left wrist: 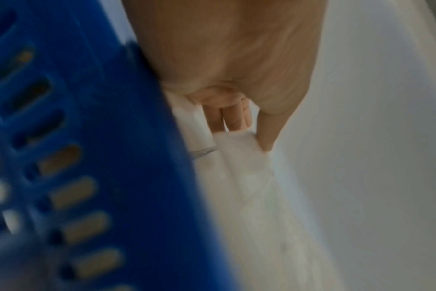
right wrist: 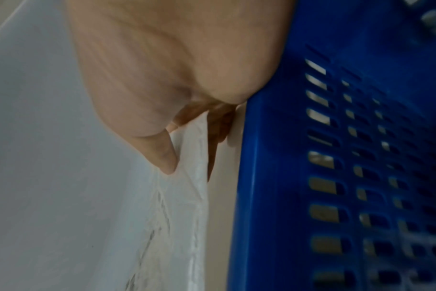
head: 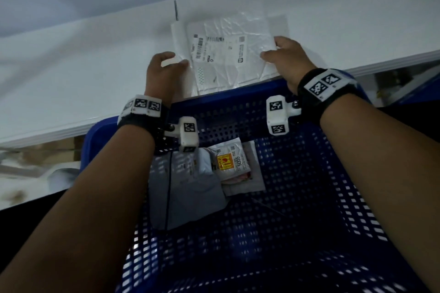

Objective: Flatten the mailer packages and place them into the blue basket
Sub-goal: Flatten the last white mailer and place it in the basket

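Observation:
A flat white mailer (head: 226,52) with a printed shipping label lies at the near edge of the white table (head: 71,66), its near end over the far rim of the blue basket (head: 297,173). My left hand (head: 166,64) pinches its left edge, thumb on top and fingers beneath, and the left wrist view shows the same pinch on the mailer (left wrist: 239,157). My right hand (head: 283,54) grips the right edge, and the mailer (right wrist: 187,177) sits between thumb and fingers. Inside the basket lie a grey mailer (head: 190,188) and a white mailer with a yellow sticker (head: 229,162).
The basket's perforated wall (left wrist: 75,157) stands close beside both wrists, also seen as the blue wall (right wrist: 336,177). The white table runs left and right beyond the mailer. A thin grey line (head: 175,9) marks the table behind it.

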